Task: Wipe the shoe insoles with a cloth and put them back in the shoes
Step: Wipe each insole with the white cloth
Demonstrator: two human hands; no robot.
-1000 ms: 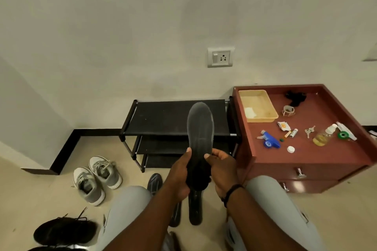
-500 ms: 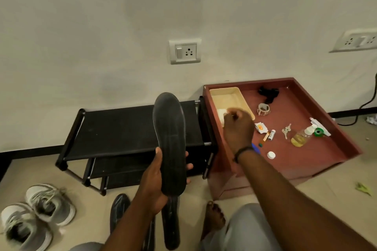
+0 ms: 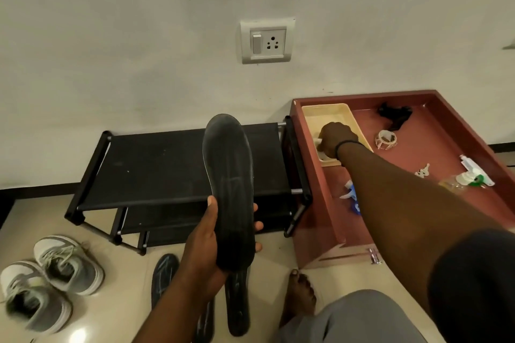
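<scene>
Head view: at centre frame the left hand (image 3: 207, 242) grips a dark insole (image 3: 230, 189) upright by its heel. At right of centre, the right hand (image 3: 335, 140) reaches into the yellow tray (image 3: 331, 111), fingers curled on something white, maybe the cloth. Grey shoes (image 3: 53, 278) sit lower left.

Left hand (image 3: 207, 242) gripping, right hand (image 3: 335, 139) outstretched

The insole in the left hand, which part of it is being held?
The left hand grips the insole at its lower end, thumb on one edge and fingertips round the other.
</scene>
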